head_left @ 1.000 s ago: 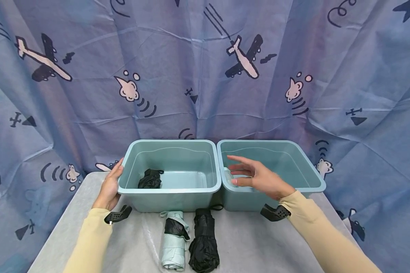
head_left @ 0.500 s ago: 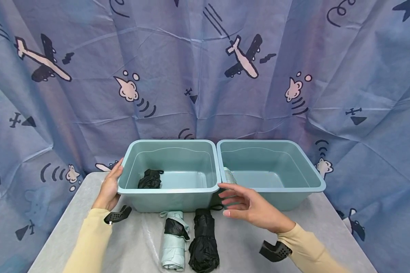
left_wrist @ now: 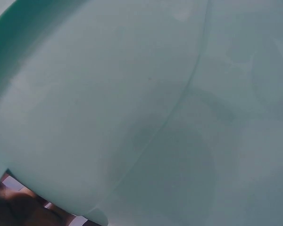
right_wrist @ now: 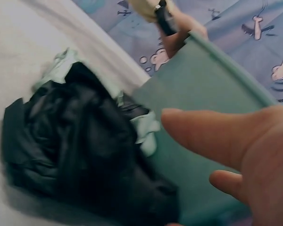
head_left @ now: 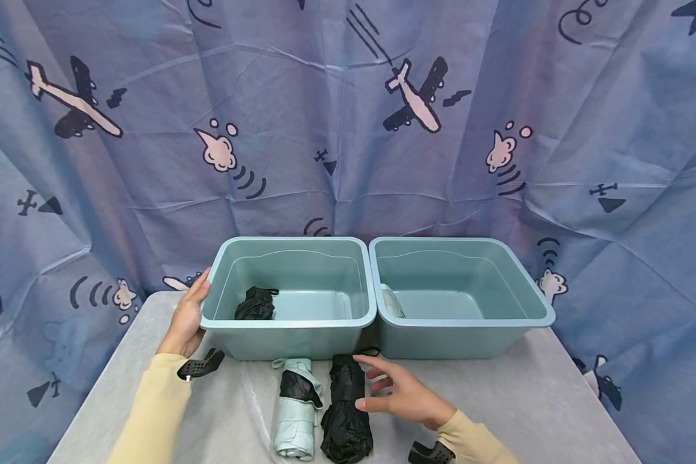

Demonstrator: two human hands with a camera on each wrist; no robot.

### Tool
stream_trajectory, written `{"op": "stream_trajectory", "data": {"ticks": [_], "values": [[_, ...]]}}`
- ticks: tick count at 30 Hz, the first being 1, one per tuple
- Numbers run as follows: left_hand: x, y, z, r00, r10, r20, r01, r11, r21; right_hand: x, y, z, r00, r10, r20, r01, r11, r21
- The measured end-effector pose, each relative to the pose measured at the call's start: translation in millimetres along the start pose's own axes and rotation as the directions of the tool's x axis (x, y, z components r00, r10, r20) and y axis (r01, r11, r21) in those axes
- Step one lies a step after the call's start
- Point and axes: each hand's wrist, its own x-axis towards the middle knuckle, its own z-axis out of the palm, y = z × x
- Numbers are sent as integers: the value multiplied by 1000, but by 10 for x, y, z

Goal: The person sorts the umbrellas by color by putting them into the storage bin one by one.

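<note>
Right hand (head_left: 407,394), rumpled black umbrella (head_left: 345,415), contact unclear

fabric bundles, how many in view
4: black bundle in left bin, pale bundle in right bin, pale roll and black roll on table; more may be hidden.

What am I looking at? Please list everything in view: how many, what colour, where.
Table: 1, whitish, below
Left bin: 1, grey-green, left
Right bin: 1, grey-green, beside it
Small bundle: 1, black, inside left bin
Pale bundle: 1, light green, inside right bin
Roll: 1, pale green with black band, table front
Long bundle: 1, black, right of roll
Curtain: 1, blue-purple with plane prints, behind
Wrist devices: 2, black, one per wrist
Sleeves: 2, pale yellow, both arms
Left grip: 1, bare hand, against left bin's outer side
Right grip: 1, bare hand, beside long bundle
</note>
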Motion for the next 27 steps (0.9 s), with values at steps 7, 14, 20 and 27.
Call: {"op": "stream_trajectory", "data": {"ticks": [7,14,20,27], "values": [[-4,14,8,1000,-6,5,6,1000,2,115,161,210,1000,18,-24,-19,999,-42],[1,10,7,1000,-2,5,2,1000,9,224,167,404,996,1,-88,-13,991,-131],[-3,9,7,1000,-3,5,3,1000,7,294,165,479,994,14,-109,-34,981,-189],[-4,13,20,1000,1,7,-1,1000,1,353,150,516,995,28,-100,-48,979,-199]]}}
